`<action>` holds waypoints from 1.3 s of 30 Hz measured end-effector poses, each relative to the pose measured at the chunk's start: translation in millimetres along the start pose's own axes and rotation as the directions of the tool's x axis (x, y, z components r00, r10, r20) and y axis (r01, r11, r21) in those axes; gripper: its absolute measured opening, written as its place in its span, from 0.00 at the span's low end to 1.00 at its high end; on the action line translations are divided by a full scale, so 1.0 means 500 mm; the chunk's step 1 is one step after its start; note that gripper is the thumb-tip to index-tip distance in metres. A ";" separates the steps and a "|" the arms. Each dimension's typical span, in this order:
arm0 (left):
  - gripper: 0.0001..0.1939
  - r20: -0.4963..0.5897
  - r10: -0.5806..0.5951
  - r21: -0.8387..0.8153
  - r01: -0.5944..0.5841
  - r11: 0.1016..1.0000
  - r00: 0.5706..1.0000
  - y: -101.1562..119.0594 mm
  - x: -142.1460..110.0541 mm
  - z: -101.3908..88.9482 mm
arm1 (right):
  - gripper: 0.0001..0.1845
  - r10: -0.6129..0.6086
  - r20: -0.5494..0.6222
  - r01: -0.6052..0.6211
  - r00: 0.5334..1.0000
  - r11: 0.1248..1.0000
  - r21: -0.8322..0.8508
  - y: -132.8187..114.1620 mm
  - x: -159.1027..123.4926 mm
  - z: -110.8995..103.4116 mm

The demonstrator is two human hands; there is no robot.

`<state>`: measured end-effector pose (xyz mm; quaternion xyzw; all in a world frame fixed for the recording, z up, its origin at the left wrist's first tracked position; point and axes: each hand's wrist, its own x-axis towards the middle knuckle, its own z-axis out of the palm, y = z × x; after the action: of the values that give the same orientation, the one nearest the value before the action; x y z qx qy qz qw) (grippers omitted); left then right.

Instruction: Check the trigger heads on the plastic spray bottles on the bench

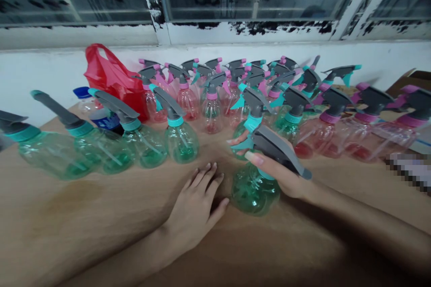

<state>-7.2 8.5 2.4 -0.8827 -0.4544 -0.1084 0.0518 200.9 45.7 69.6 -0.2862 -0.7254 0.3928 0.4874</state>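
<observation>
My right hand [286,175] is closed around the neck of a green spray bottle [254,190], just under its grey and teal trigger head. The bottle leans a little, and its base is at or near the tabletop; I cannot tell whether it touches. To its left, my left hand [200,202] lies flat on the wooden table [128,224], fingers spread, holding nothing. Beyond that hand stands another green spray bottle [182,141] with some green liquid inside. Directly behind the held bottle, a further green spray bottle [254,103] is partly hidden by my fingers.
Several green spray bottles [144,143] line the left side, several pink spray bottles [363,136] the right. More crowd the back beside a red plastic bag [114,80] and a blue-capped drink bottle [104,119]. A cardboard box [412,78] sits at far right, below the windows.
</observation>
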 end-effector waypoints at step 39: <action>0.26 0.039 0.020 -0.007 -0.019 1.000 0.999 -0.002 0.000 0.001 | 0.08 0.032 -0.052 -0.036 0.998 0.997 -0.066 -0.011 -0.004 0.010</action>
<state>-8.0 9.4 2.0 -0.8892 -0.4463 -0.0919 0.0409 196.8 39.7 72.0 -0.3246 -0.7207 0.3692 0.4889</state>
